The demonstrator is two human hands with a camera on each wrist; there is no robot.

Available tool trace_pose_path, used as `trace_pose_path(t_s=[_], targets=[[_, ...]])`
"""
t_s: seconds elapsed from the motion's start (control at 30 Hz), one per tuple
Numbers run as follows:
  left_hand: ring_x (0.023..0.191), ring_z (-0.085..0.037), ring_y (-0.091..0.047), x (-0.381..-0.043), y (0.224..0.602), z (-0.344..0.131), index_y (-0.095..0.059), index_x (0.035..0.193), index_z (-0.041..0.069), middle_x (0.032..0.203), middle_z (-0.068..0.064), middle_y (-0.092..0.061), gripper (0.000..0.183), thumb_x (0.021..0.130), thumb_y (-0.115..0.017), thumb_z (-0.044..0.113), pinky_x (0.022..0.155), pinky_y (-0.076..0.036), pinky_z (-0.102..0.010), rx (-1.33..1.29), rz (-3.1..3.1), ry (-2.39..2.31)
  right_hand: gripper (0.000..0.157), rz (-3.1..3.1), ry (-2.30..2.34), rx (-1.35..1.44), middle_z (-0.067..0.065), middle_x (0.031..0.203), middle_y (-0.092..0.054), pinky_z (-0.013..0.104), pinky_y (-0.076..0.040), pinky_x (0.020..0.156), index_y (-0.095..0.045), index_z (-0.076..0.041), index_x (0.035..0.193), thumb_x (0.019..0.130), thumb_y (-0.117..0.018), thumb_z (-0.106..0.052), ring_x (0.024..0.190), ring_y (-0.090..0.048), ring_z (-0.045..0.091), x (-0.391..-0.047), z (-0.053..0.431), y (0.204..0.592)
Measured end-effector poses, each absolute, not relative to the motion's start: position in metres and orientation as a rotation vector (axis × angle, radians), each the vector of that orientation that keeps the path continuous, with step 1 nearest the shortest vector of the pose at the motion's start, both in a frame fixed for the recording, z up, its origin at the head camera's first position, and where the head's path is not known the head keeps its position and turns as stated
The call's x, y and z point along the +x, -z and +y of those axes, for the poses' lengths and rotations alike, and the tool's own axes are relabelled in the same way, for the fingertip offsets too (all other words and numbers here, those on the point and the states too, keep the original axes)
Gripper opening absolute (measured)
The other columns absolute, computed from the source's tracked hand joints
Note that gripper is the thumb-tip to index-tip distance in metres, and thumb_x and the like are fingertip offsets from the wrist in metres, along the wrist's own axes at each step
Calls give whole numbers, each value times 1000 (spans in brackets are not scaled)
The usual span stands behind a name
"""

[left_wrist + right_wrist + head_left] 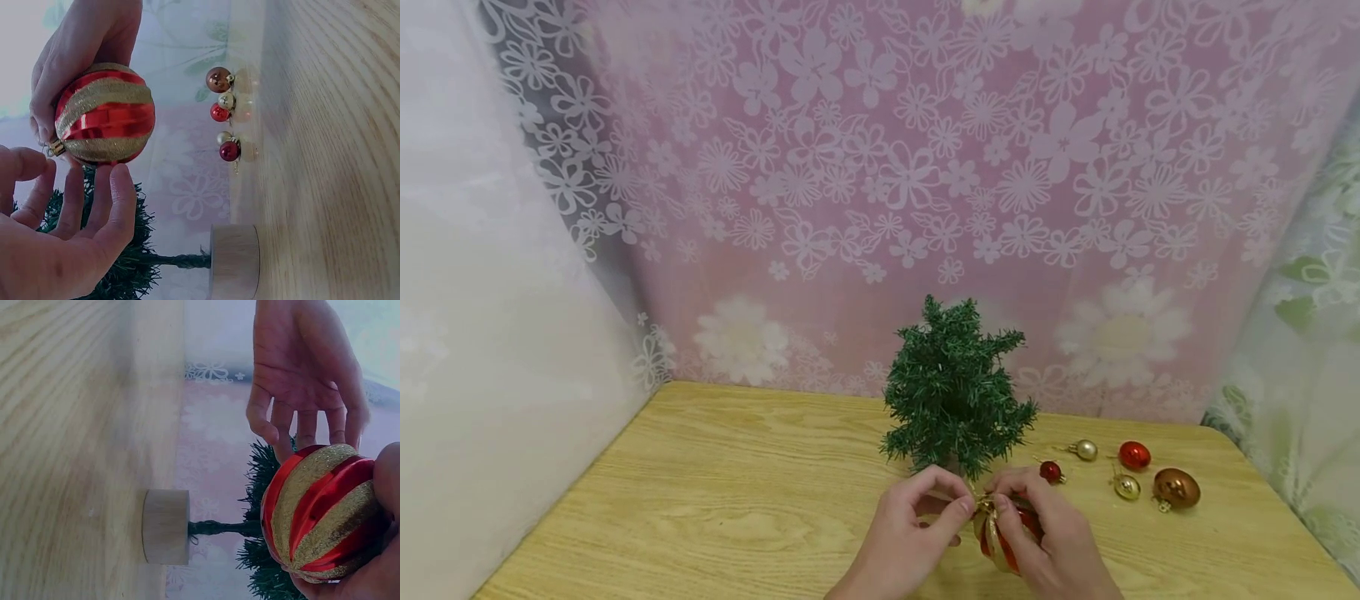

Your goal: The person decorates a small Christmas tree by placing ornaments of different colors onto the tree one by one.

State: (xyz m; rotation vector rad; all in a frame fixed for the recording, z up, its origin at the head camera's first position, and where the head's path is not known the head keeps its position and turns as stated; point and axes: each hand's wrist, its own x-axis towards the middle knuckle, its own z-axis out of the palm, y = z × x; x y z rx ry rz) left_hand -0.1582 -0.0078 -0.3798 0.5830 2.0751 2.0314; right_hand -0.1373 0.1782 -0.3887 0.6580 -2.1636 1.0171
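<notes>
A large Christmas ball ornament (109,119) with red and glittery gold stripes is held above the table, in front of a small artificial Christmas tree (955,383). My right hand (1051,533) grips the ball's side, thumb and fingers curled around it. With thumb and forefinger my left hand (916,529) pinches the thin hanging loop at the gold cap (57,147). The other left fingers reach beneath the ball in the left wrist view. Part of the ball is hidden behind the right hand in the head view.
Several smaller ornaments lie at the table's right: a brown ball (1177,488), a bright red one (1134,455), a dark red one (1051,472) and pale gold ones. The tree stands on a round wooden base (166,527). Flowered curtains hang behind the wooden table (700,483).
</notes>
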Motion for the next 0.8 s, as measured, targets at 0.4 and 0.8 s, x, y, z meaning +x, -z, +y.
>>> trace_pose_path(t_s=[0.4,0.8], targets=[[96,-1,-64,-151,371,-8,-70,102,24,102,9,-70,9,101,-65,31,76,-55,-21,531,2331,-1933,22,-2180,-898,550,-12,104,-61,16,-43,74,-61,-18,97,95,-67,3,94,-52,1,-136,172,387],[88,2,-64,-155,356,-11,-66,100,26,94,12,-68,9,104,-60,31,77,-56,-20,653,2451,-1795,10,-2188,-954,549,-16,82,-59,17,-48,56,-64,-10,97,96,-68,-1,71,-53,-5,-139,173,381]])
